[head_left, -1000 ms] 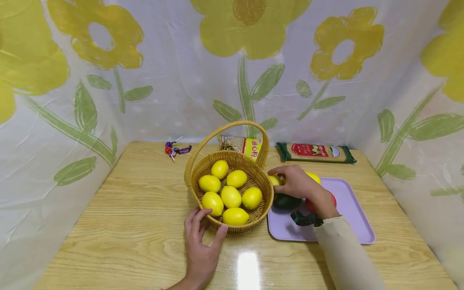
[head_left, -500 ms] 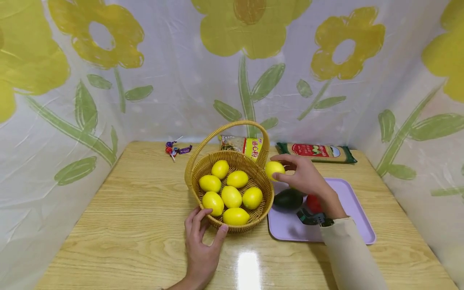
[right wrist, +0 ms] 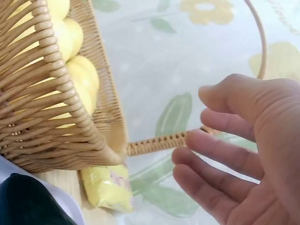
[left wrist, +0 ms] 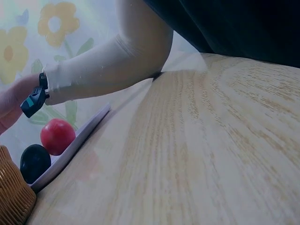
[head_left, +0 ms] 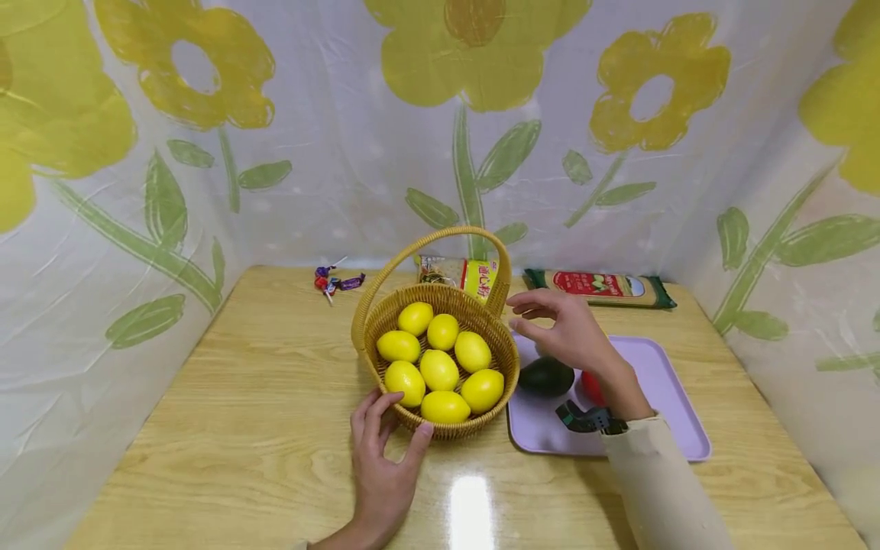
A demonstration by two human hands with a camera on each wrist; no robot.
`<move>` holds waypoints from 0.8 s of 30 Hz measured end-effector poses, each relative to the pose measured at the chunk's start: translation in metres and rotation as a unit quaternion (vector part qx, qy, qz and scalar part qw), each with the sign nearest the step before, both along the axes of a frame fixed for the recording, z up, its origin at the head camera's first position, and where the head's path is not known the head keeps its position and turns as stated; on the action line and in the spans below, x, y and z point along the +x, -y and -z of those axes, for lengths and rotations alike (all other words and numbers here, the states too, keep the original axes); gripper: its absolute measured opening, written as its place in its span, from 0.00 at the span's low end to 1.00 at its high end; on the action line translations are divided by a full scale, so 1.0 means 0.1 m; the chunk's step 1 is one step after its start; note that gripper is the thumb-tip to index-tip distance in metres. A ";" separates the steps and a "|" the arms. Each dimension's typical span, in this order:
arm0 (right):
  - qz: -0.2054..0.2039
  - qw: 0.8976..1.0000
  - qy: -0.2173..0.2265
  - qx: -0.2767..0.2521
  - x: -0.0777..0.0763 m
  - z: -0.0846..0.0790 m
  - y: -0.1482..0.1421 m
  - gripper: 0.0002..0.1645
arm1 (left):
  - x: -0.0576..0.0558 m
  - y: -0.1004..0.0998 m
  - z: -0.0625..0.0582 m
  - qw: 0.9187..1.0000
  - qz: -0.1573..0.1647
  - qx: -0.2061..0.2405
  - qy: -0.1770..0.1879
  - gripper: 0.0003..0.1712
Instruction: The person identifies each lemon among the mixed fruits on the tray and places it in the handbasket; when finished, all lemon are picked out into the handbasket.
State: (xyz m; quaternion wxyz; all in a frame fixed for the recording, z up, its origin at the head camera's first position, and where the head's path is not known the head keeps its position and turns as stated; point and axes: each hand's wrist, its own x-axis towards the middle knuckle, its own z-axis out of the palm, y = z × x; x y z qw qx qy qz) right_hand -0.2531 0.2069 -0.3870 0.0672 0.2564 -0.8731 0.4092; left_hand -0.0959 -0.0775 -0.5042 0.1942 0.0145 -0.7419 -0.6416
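Observation:
In the head view a wicker basket [head_left: 440, 431] with an arched handle stands mid-table, holding several yellow lemons [head_left: 438, 370]. My left hand [head_left: 385, 473] rests against its near-left side, index finger and thumb touching the rim. To the basket's right, my right hand [head_left: 564, 328] hovers over the far-left part of a lilac tray [head_left: 660, 382], holding nothing; the right wrist view shows its loosely bent fingers [right wrist: 220, 154] apart from the basket. A dark green avocado [head_left: 546, 376] and a red tomato-like fruit [left wrist: 57, 136] lie on that tray. The left wrist view does not show my left hand.
Behind the basket lies a yellow-labelled pasta bag [head_left: 477, 276]. A green-ended noodle packet [head_left: 598, 288] lies at the back right, beyond the tray. Wrapped sweets and lollipops [head_left: 333, 284] sit at the back left. Flowered curtains [head_left: 330, 176] border the table.
My right hand lifted a lemon from the tray side and let it go in the basket, where the lemons on the right shifted. The left hand kept its place at the rim.

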 end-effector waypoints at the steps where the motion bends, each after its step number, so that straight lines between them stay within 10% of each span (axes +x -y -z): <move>1: 0.002 1.000 -0.006 0.004 0.01 -0.02 -0.01 0.17 | -0.01 0.00 -0.01 1.000 -0.003 -0.005 -0.005 0.30; 5: 0.018 0.999 -0.039 0.003 0.09 -0.15 -0.12 0.16 | -0.07 0.07 -0.12 0.996 -0.031 -0.028 -0.080 0.26; 9: 0.041 0.995 -0.096 -0.002 0.26 -0.33 -0.30 0.16 | -0.24 0.29 -0.44 0.972 -0.061 -0.020 -0.228 0.21; 14: 0.067 0.974 -0.214 0.039 0.46 -0.70 -0.52 0.23 | -0.59 0.77 -1.36 0.912 -0.122 -0.046 -0.389 0.18; 19: 0.113 0.935 -0.330 0.056 0.53 -1.19 -0.63 0.28 | -0.74 1.20 -2.41 0.841 -0.242 -0.170 -0.454 0.35; 24: 0.179 0.911 -0.364 0.079 0.53 -1.38 -0.65 0.48 | -0.78 1.44 -2.85 0.797 -0.274 -0.314 -0.437 0.42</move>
